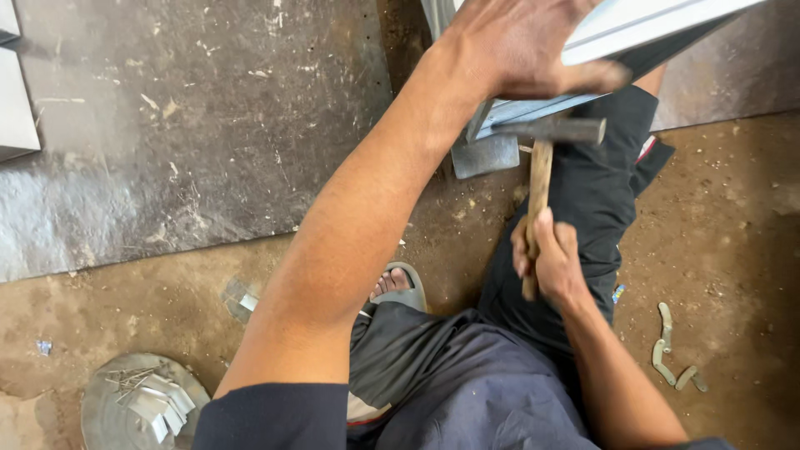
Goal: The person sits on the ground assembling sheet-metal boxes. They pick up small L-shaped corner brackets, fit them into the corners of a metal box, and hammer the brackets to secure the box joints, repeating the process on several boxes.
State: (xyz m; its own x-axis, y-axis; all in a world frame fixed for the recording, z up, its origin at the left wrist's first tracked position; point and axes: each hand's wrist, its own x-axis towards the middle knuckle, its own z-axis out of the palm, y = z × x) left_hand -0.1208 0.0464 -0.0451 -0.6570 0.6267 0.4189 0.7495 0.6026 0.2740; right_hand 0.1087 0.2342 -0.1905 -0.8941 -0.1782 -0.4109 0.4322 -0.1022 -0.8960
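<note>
I see my left hand (521, 46) spread over the top of a pale sheet-metal piece (642, 29), palm down and fingers wrapped over its edge, pressing it in place near the top of the view. My right hand (550, 258) is closed tight around the lower end of a wooden hammer handle, with the hammer (542, 158) standing nearly upright and its dark steel head lying level just under the folded edge of the metal piece, touching or very close to it; I cannot tell which. The metal piece sits above my right leg in dark trousers (592, 200), and its lower part meets a small grey flat plate (485, 157) on the ground. My left foot in a grey sandal (400, 287) shows between my two arms. I am sitting on a brown dirt floor (725, 242), with a large dark worn sheet (192, 125) lying flat to the left. At the lower left stands a round metal lid (104, 408) holding nails and small metal offcuts. At the right, well apart from my hands, lie a few curved pale metal scraps (667, 350).
</note>
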